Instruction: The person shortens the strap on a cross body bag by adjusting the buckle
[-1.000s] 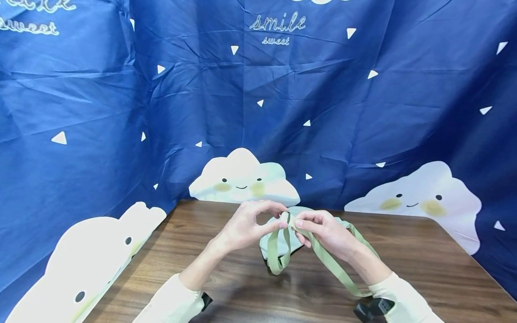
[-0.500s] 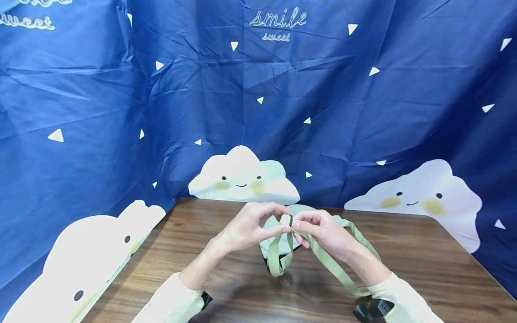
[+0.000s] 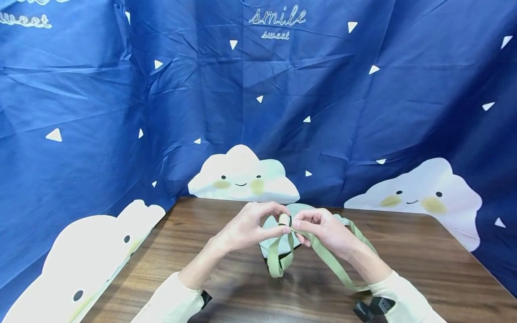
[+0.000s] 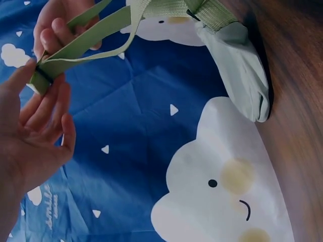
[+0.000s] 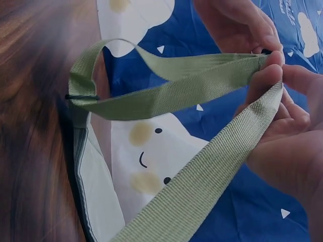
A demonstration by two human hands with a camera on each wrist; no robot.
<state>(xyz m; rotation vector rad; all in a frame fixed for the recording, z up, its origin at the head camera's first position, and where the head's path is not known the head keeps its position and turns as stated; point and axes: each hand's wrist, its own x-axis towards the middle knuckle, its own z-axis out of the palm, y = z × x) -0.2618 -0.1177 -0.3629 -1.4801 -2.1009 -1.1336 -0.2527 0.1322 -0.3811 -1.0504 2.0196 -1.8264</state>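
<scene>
A small pale green bag (image 3: 298, 208) stands on the table behind the hands. Its light green webbing strap (image 3: 332, 265) rises to my fingers and hangs in a loop below them. My left hand (image 3: 251, 226) pinches the strap at a small black slider buckle (image 4: 44, 75), thumb on one side and fingers on the other. My right hand (image 3: 326, 231) pinches the strap just right of the buckle, between thumb and forefinger. A short fold of strap (image 3: 284, 219) stands up at the slider. In the right wrist view, a second black ring (image 5: 82, 97) joins the strap to the bag.
The brown wooden table (image 3: 210, 278) lies under both arms. A blue cloth (image 3: 218, 98) with white clouds and triangles hangs behind and to the left. A long length of strap droops beside my right wrist, near a black wrist device (image 3: 381, 306).
The strap fold at the slider has bulged up on the left side of the buckle. Both hands stay nearly in place; the head view has tilted slightly.
</scene>
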